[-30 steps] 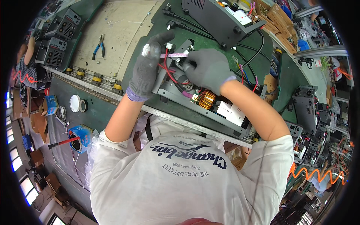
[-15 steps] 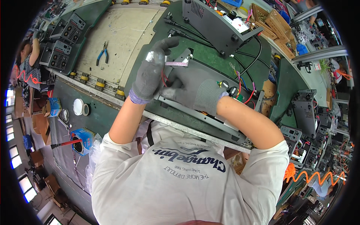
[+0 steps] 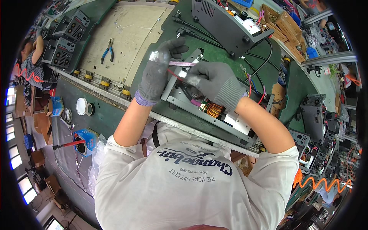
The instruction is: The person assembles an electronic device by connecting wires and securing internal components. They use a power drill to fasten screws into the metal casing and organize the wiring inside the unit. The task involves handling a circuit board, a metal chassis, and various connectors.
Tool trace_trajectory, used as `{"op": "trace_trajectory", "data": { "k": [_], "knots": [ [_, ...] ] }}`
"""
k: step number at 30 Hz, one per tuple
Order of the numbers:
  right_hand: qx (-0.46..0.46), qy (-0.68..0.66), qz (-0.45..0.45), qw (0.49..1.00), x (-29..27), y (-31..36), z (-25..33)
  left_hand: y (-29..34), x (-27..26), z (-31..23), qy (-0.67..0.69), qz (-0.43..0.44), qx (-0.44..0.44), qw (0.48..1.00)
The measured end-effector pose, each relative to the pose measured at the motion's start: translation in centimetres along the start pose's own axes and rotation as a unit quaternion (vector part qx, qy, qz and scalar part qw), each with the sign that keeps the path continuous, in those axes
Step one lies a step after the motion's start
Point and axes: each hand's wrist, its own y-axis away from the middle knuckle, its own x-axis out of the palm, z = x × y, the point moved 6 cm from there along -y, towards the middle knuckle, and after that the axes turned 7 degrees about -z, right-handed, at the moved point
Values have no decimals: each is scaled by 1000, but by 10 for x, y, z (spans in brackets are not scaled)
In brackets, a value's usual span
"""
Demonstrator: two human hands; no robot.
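Note:
My left hand (image 3: pixel 157 71), in a grey glove with silver tape on one finger, is raised over the left end of an opened metal chassis (image 3: pixel 175 94). Its fingers curl, and the palm's contents are hidden. From that hand a pale pink ribbon cable (image 3: pixel 181 64) runs right to the chassis. A thin red wire (image 3: pixel 175 75) stretches between both hands. My right hand (image 3: pixel 216 82), gloved in grey too, pinches the wire above the chassis. Inside the chassis sits a copper-wound coil (image 3: pixel 214 110), just below the right hand.
Behind my hands stands a dark grey equipment case (image 3: pixel 226 28) with black power plugs (image 3: pixel 184 32) beside it. Blue-handled pliers (image 3: pixel 107 51) lie on the pale board at left. Wooden parts boxes (image 3: pixel 283 27) stand at the far right. Rollers (image 3: pixel 104 83) line the bench edge.
My right hand has moved right and up, away from the left palm, uncovering the coil and chassis interior. The red wire now spans the gap between my hands. My left hand has barely moved.

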Motion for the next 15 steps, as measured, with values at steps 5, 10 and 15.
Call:
{"op": "trace_trajectory", "data": {
  "k": [5, 10, 15],
  "knots": [
    [-17, 280, -38, 959, -4, -2, -13, -2, 2, 3, 0, 10, -22, 1000],
    [-74, 320, -43, 944, 11, -2, -16, -3, 1, 8, -2, 11, -31, 999],
    [-91, 321, -43, 942, 15, -6, -19, -4, 5, 10, 15, 22, -40, 999]
  ]
}}
